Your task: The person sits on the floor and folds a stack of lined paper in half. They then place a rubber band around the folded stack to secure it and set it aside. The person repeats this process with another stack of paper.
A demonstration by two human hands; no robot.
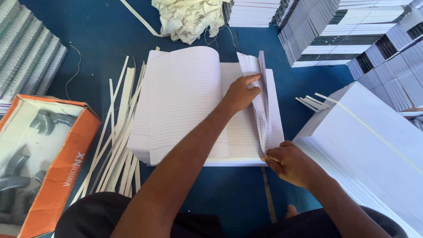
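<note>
A stack of ruled sheets (194, 101) lies on the blue floor (101, 31) in the middle of the scene, its top leaves curled over to the left. The left hand (241, 93) presses flat on the stack, fingers together, the forefinger stretched to the lifted pages (263, 105) on the right. The right hand (288, 162) pinches the near corner of those pages, fingers clamped on the paper. Paper strips (119, 145) lie just left, an orange box (53, 163) beyond them. A taller paper pile (374, 145) stands right, crumpled cloth (187, 17) far.
</note>
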